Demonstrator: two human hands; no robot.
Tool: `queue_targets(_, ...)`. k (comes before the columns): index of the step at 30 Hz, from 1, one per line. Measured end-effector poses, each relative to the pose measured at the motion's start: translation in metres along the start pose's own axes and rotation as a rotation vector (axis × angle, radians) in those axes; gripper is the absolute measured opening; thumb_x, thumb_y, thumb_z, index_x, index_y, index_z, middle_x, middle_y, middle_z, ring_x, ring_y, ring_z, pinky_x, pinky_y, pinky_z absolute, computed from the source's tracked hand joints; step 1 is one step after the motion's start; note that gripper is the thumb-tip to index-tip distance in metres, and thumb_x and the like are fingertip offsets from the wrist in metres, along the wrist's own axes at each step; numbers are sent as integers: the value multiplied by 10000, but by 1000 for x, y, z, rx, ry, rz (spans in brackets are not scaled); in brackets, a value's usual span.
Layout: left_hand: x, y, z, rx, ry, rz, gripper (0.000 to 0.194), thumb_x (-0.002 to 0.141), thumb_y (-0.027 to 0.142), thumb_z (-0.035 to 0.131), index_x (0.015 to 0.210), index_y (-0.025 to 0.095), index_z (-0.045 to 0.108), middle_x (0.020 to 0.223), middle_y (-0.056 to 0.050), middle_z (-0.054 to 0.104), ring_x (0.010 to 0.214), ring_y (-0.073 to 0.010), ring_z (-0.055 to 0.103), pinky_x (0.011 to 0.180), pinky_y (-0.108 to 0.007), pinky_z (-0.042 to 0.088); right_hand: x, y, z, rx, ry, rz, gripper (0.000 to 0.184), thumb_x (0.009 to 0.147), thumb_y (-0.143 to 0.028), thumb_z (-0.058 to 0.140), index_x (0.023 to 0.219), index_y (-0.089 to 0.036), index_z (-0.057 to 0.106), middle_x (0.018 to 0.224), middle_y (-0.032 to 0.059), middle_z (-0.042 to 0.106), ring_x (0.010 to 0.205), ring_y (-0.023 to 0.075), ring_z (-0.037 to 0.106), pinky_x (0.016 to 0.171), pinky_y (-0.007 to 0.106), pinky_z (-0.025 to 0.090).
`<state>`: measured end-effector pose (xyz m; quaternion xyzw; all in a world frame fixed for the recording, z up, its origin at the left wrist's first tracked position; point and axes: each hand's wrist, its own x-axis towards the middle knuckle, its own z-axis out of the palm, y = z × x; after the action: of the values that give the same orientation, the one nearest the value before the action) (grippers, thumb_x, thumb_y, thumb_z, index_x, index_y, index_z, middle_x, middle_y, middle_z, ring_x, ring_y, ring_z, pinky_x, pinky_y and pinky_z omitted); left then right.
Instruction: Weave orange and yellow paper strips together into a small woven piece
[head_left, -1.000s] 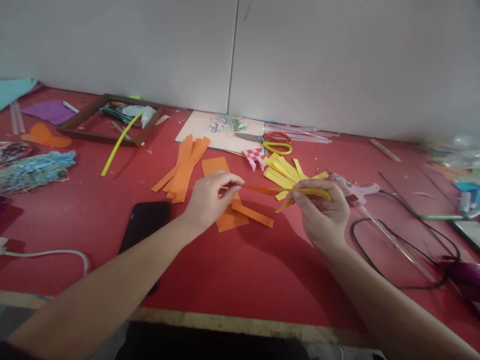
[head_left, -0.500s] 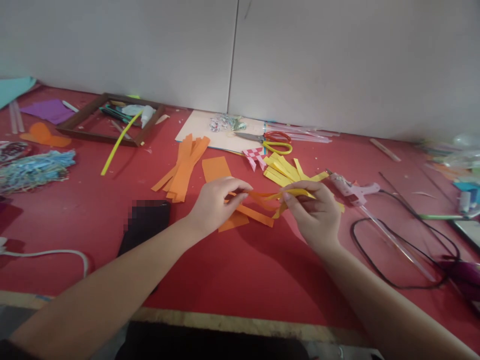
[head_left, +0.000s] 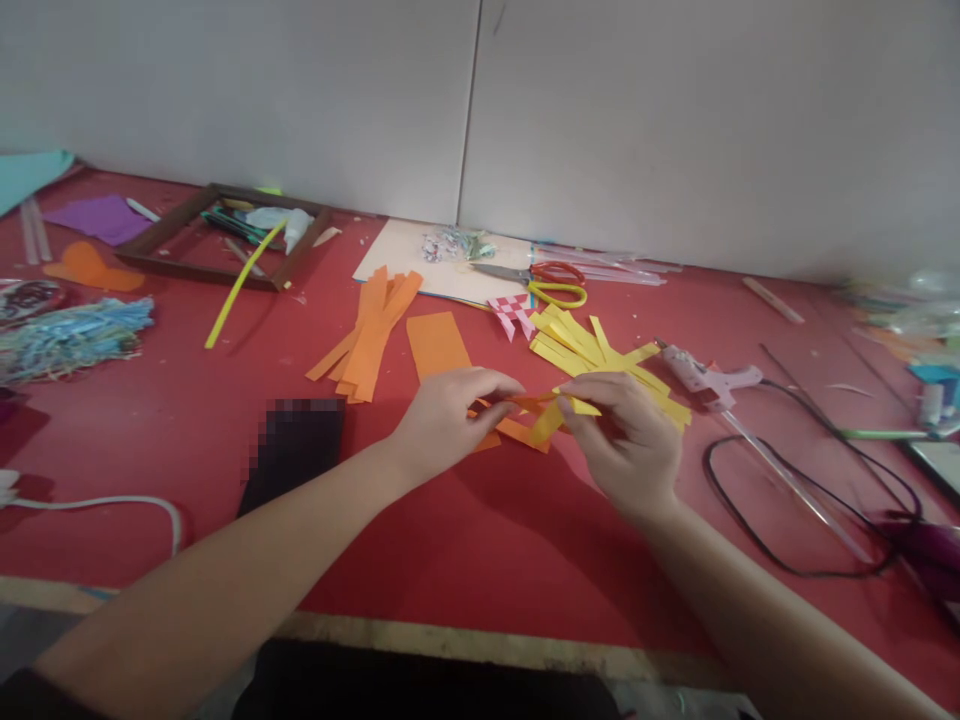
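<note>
My left hand (head_left: 461, 415) pinches an orange paper strip (head_left: 531, 403) between thumb and fingers. Close beside it, my right hand (head_left: 626, 435) is closed on a yellow paper strip (head_left: 550, 420), which meets the orange one between the hands. How the two strips are joined is too small to make out. Beneath and behind my left hand lies a wider orange paper piece (head_left: 437, 345). A bundle of orange strips (head_left: 375, 335) rests to the left. Behind my right hand is a pile of yellow strips (head_left: 574, 340), with a pink checked woven paper piece (head_left: 511, 314) next to it.
Scissors (head_left: 551, 283) lie on a pale board (head_left: 390, 255) at the back. A pink glue gun (head_left: 709, 378) with a looping black cord is on the right. A wooden frame (head_left: 169, 265) holds tools and a bottle. A black item (head_left: 300, 450) sits by my left forearm.
My hands have come slightly lower and closer together. The strips between them are drawn in, and the yellow strip's end now folds down in front of my right fingers.
</note>
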<state>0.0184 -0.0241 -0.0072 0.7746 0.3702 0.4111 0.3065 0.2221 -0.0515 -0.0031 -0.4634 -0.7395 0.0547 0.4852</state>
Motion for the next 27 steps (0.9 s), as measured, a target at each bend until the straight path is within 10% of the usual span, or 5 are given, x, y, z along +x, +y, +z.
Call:
queue_targets(17,-2,7,6,-189,0,-41,116,851,160,630,936,176,707,932,-37,753,826,-131,712,735,-204,584,-12,2,11,60,27,176,369,775,-285,788,1115,-234,652,990,51,718,837,204,739,739,344,627)
queue_targets(27,0,9,4,-218,-52,-85,164,819,126,622,951,170,707,931,-27,752,812,-116,706,720,-184,580,-4,0,5,37,35,18,122,910,-193,608,1004,-234,674,884,41,709,795,174,669,648,298,526)
